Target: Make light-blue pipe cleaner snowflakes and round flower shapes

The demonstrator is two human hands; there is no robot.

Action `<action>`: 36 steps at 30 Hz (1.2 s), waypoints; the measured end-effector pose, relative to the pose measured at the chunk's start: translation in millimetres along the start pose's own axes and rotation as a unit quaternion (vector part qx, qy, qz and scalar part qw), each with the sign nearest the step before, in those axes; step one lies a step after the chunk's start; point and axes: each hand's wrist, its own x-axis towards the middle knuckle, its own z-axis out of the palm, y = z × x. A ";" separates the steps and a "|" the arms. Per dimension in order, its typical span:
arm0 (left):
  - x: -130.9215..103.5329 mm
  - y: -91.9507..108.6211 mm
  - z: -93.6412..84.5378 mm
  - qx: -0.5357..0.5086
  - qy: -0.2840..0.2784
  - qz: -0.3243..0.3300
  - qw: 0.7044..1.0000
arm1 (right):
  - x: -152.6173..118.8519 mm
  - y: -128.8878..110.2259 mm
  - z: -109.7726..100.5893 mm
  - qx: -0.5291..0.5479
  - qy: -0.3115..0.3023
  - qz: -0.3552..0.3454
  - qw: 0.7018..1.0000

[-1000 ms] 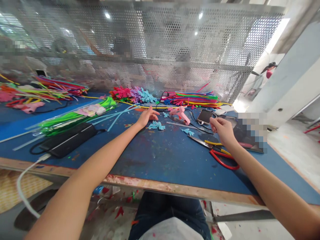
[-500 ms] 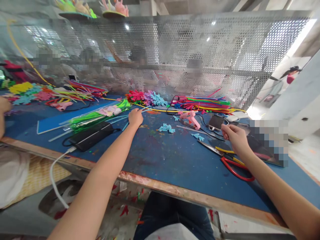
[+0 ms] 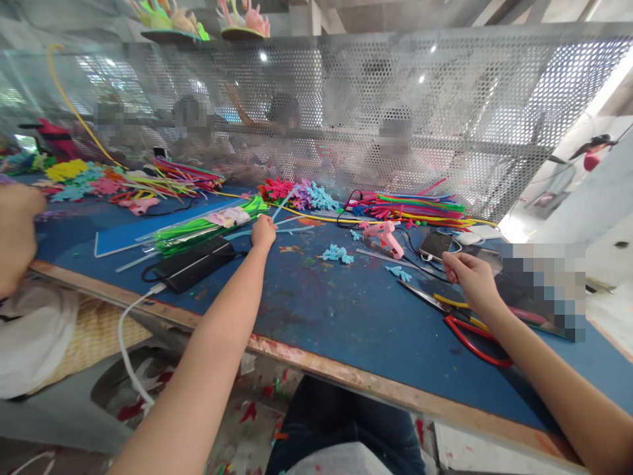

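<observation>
My left hand (image 3: 264, 232) is closed on light blue pipe cleaners (image 3: 284, 203), one of which slants up from the fist. More blue strands lie beside it, next to a bag of green pipe cleaners (image 3: 198, 229). On the right, my right hand (image 3: 467, 272) hovers over the table near a phone (image 3: 435, 245), fingers pressed together; anything between them is too small to make out. Scissors with red handles (image 3: 477, 340) lie below that hand. Small light blue twisted pieces (image 3: 337, 254) rest mid-table, and a pink glue gun (image 3: 386, 237) lies behind them.
A black power bank (image 3: 192, 264) with a white cable sits left of my left arm. Colourful pipe cleaner bundles (image 3: 415, 206) line the back, before a perforated metal screen (image 3: 336, 99). Another person's hand (image 3: 17, 231) is at the far left.
My left hand's blue strand now points upward instead of lying low. The view has shifted slightly, and the other person's hand reaches further into it. My right hand looks much the same.
</observation>
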 end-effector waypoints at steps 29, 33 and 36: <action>-15.8 28.7 -29.5 -0.049 0.161 -0.032 0.985 | -8.9 -2.6 5.6 -0.083 -0.039 -0.022 0.996; -15.3 51.8 -43.3 -0.132 0.218 -0.040 0.966 | -10.3 -6.0 4.9 -0.101 -0.044 -0.034 0.993; -33.3 86.7 -56.3 -0.195 0.242 0.013 0.950 | -15.2 -12.4 10.8 -0.130 -0.049 -0.052 0.989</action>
